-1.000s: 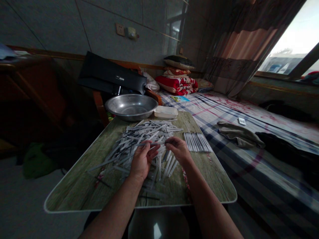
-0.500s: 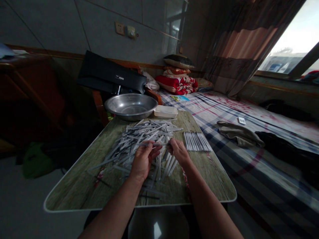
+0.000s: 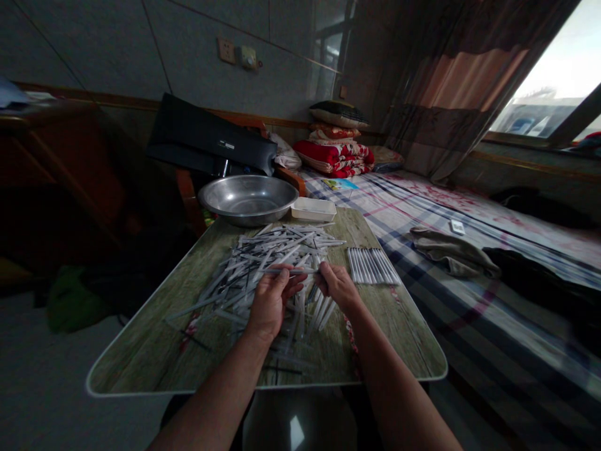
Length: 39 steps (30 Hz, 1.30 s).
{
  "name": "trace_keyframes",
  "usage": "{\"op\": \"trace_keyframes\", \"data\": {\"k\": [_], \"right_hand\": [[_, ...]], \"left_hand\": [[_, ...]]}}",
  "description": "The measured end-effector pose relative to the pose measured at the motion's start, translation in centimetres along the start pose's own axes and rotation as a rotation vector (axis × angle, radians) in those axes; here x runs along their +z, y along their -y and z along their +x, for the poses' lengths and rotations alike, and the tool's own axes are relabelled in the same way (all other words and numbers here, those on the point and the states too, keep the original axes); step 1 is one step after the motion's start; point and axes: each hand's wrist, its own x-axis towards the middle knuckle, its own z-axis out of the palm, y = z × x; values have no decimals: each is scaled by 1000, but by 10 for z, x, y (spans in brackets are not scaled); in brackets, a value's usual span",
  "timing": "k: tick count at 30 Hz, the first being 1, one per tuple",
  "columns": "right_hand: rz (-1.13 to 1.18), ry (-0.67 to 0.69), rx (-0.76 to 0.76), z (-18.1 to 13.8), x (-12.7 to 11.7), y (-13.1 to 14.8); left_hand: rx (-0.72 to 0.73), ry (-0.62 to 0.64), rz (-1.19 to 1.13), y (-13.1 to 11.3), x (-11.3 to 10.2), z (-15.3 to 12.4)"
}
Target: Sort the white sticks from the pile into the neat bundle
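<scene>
Both hands hover over a loose pile of thin grey-white tubes (image 3: 263,257) on a small wood-patterned table (image 3: 141,351). My left hand (image 3: 271,299) pinches one end of a single thin tube (image 3: 293,271) held level above the pile. My right hand (image 3: 339,285) pinches the tube's other end with closed fingers. A tidy row of white tubes (image 3: 373,265) lies side by side on the table just right of my right hand.
A metal basin (image 3: 248,199) and a shallow white tray (image 3: 313,209) stand at the table's far edge. A black case (image 3: 206,138) rests on a chair behind. To the right lies a bed with a plaid sheet (image 3: 469,282), folded bedding (image 3: 335,156) and a crumpled cloth (image 3: 451,254).
My right hand has moved slightly left, closing toward the left hand along the held tube. The left hand has hardly moved.
</scene>
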Motion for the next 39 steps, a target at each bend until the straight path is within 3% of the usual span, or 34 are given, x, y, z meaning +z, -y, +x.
{"op": "trace_keyframes", "data": {"k": [6,14,21,31,39], "right_hand": [[269,71,-16,1,1,-6],[-62,30,-30,0,0,-2],[233,39,-35,0,1,-7],[6,54,-50,0,0,-7],[49,77,-14,-1,2,-2]], "left_hand": [[17,-27,9,0,-1,1],[6,-5,33,-1,0,0],[23,-46,17,-1,-1,1],[14,-41,25,-1,0,1],[23,-41,45,-1,0,1]]}}
